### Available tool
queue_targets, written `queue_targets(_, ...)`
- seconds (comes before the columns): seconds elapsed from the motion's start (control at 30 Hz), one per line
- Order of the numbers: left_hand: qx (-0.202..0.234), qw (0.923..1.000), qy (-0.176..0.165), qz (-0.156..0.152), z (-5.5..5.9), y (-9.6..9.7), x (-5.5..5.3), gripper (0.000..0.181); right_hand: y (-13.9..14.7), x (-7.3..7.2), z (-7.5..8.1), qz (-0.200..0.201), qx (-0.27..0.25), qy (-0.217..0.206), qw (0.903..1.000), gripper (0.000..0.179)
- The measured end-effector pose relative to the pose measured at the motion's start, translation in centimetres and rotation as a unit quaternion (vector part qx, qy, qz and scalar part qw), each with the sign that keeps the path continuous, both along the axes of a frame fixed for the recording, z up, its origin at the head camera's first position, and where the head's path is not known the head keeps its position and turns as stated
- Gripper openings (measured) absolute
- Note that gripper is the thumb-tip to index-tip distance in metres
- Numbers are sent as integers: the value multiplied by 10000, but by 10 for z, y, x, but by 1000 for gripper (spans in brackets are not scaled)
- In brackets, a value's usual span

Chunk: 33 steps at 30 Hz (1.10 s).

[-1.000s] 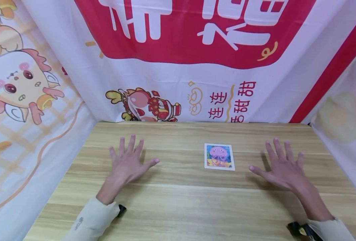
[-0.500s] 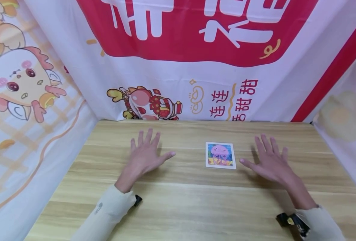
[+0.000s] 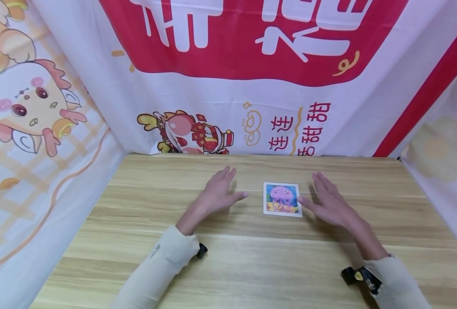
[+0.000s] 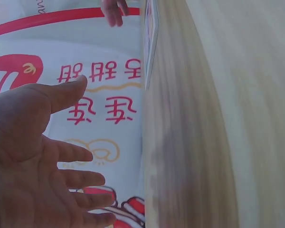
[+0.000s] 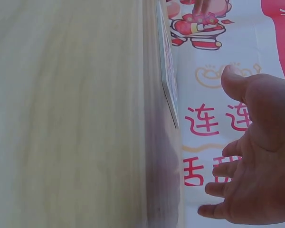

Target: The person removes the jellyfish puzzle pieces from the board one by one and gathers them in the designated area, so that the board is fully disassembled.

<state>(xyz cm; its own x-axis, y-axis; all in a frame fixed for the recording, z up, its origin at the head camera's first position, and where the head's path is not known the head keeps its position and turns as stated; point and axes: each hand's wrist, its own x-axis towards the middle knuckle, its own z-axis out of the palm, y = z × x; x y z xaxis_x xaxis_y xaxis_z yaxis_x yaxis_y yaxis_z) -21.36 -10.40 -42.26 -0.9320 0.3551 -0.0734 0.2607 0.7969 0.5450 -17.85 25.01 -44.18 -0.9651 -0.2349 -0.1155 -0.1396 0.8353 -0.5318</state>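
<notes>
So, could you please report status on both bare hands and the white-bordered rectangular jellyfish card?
Left hand, right hand: empty, raised either side of card. Card flat on pale wooden table. No obstacle visible.

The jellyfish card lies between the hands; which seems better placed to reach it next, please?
Probably the right hand: in the head view its thumb appears at the edge of the jellyfish card, the left hand farther away.

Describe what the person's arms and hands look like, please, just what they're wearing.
The left sleeve and right sleeve are long and pale cream. A small grey marking sits near the left cuff. A black piece shows at the left wrist; the right wrist's black piece has a yellowish spot. No gloves.
</notes>
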Motion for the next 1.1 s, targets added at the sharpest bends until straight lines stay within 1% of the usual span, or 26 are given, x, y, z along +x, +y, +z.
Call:
queue_targets(0.1, 385, 9989, -168, -197, -2, 11, -3, 91, -3, -3, -1, 12, -306, -155, 9994, 104)
queue_targets(0.23, 648, 9965, -246, -477, -7, 23, -8, 86, -7, -4, -2, -26, -518, -266, 9983, 96)
queue_targets(0.33, 805, 9943, -379, -581, -9, 31, -10, 84, -10, -5, -3, -93, -587, -284, 9978, 90)
queue_targets(0.47, 1017, 9908, -678, -583, -12, 39, -13, 81, -12, -5, -4, -146, -767, -293, 9965, 81)
queue_targets(0.57, 1129, 9885, -789, -618, -13, 44, -14, 79, -13, -7, -5, -132, -926, -253, 9953, 76)
queue_targets(0.7, 1249, 9853, -954, -673, -15, 50, -16, 74, -13, -9, -7, -95, -1043, -72, 9945, 68)
queue_targets(0.87, 1358, 9813, -1207, -639, -16, 56, -17, 66, -15, -10, -8, -67, -1109, 20, 9938, 61)
queue_targets(1.1, 1253, 9836, -1082, -712, -20, 60, -18, 59, -18, -10, -8, -59, -1151, -120, 9933, 55)
